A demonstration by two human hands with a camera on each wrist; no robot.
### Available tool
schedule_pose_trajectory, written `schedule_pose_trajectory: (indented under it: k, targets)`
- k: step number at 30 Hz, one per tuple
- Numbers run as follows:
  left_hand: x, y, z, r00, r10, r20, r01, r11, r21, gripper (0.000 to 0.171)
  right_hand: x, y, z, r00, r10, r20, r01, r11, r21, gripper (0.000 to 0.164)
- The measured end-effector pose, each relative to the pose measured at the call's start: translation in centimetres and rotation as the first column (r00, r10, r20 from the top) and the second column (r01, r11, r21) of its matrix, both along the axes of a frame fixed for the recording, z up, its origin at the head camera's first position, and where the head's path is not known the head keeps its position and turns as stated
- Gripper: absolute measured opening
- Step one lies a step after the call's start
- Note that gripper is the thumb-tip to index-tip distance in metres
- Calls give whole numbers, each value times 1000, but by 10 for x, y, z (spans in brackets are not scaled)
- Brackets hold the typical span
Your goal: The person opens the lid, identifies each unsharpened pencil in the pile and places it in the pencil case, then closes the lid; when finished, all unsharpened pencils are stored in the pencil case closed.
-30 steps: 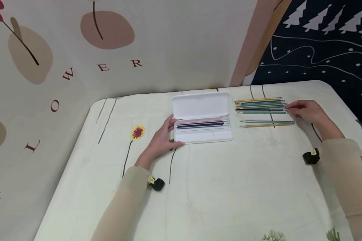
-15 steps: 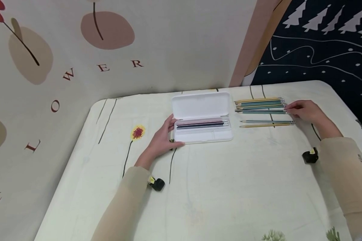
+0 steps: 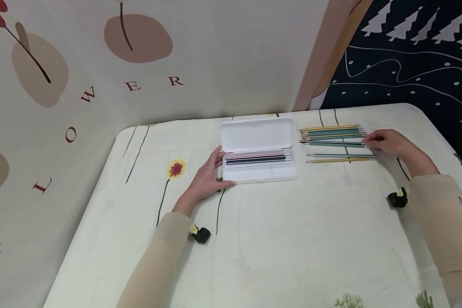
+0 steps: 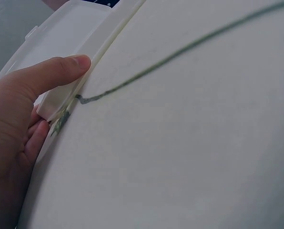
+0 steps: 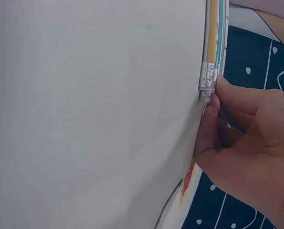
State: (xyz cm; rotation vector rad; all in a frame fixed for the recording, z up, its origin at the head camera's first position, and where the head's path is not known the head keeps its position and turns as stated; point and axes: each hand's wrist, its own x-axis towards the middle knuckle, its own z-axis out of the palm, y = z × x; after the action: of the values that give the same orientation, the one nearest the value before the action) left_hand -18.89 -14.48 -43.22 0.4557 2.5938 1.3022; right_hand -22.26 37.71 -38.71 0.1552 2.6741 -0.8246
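Observation:
A white pencil case [image 3: 259,174] lies with its lid [image 3: 257,134] folded back. Several dark pencils [image 3: 257,159] are lined up in its rear compartment. My left hand [image 3: 207,177] grips the case's left end, thumb on the front rim and fingers round the far side; the left wrist view shows this thumb [image 4: 68,69] on the edge. To the right lies a row of yellow and teal pencils [image 3: 331,132]. My right hand [image 3: 392,143] pinches the eraser end of a teal pencil [image 3: 338,145] on the row's near side; its fingertips partly hide that end.
Two pencils, a teal one [image 3: 340,155] and a yellow one [image 3: 340,161], lie apart in front of the row. A printed cloth [image 3: 273,239] covers the table. A patterned curtain [image 3: 234,64] hangs behind, and dark fabric [image 3: 415,68] stands at the right.
The right fingertips have shifted slightly left and toward me, and the pinched pencil's eraser end has swung a little away from the row. The left hand and case have stayed put.

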Motion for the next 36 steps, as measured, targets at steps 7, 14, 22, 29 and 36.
schedule_pose_trajectory:
  k: [7,14,22,29,36]
  targets:
    - [1,0,-1,1000,2,-2,-2,1000,3,115,3,5,1,1000,29,6,-29,1000,-13,46]
    - [1,2,2,1000,1,11,0,1000,-22,117,19,10,5,984,-159,-82,143,974,-175,42]
    - [0,2,5,1000,9,13,-8,1000,-25,117,26,6,23,952,-303,-40,230,797,-558,8]
    - [0,2,4,1000,8,9,-8,1000,-27,117,34,-1,26,948,-315,47,235,593,-770,8]
    - [0,1,3,1000,10,5,-10,999,-39,117,40,-11,23,964,-268,9,170,585,-793,11]
